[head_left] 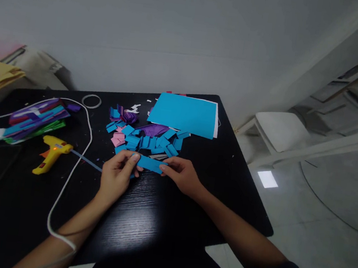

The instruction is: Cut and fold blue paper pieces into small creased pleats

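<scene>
A blue paper strip [149, 163] is stretched between my two hands above the black table [189, 205]. My left hand [118, 171] pinches the strip's left end between thumb and fingers. Its right end is held by my right hand [183, 175], thumb on top. Just beyond the hands lies a pile of small folded blue paper pieces [151, 142], with some pink pieces [118, 137] at its left. Purple paper [153, 130] lies behind the pile. Blue sheets [184, 114] rest on white paper at the back of the table.
A yellow glue gun [51, 155] with a glue stick lies on the left, near a white cable [71, 177] that passes over my left forearm. Colored strips [37, 120] are bundled at the far left. Behind them is a ring [91, 101]. A white stool [283, 131] stands right.
</scene>
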Motion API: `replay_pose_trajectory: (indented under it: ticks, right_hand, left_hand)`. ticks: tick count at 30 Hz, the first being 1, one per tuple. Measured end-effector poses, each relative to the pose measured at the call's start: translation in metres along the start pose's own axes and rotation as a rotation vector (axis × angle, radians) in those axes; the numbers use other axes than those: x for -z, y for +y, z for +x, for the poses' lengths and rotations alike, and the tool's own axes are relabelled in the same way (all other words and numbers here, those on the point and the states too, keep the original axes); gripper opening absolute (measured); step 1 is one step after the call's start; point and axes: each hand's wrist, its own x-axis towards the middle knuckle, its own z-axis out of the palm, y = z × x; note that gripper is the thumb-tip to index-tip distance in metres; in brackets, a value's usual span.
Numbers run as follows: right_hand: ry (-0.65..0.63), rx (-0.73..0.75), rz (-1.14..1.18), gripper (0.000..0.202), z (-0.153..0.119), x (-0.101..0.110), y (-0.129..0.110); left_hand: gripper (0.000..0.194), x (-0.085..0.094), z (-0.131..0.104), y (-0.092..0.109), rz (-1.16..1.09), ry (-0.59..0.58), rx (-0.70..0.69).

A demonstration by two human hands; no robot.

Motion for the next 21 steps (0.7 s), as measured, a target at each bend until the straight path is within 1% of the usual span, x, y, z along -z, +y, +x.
replay_pose_trajectory:
  ticks: [5,8,10,14,18,21]
  right_hand:
    - [0.04,0.017,-0.073,0.022,-0.0011,0.0033,-0.0033]
    - [0.045,-0.001,-0.076,0.025,-0.0004,0.0035,-0.0026]
    - [0.032,-0.034,-0.002,0.03,0.0004,0.0014,-0.0006]
    - [-0.037,-0.133,0.185,0.039,0.0012,-0.0042,0.005]
    - [-0.073,-0.173,0.264,0.047,0.0016,-0.0041,0.0059]
    - [-0.101,-0.18,0.283,0.047,0.0021,-0.0013,0.0033]
  left_hand:
    - [0.023,0.0005,0.0034,0.0017,-0.039,-0.038,0.032]
    - [0.027,0.0002,0.0055,0.0023,-0.072,-0.048,0.063]
    - [0.028,-0.0003,0.006,0.0015,-0.077,-0.047,0.078]
    - [0.025,-0.0014,0.0063,-0.0027,-0.111,-0.062,0.103]
    - [0.025,-0.0009,0.0081,-0.0054,-0.14,-0.08,0.144]
    - [0.029,0.0008,0.0097,-0.0062,-0.13,-0.082,0.178]
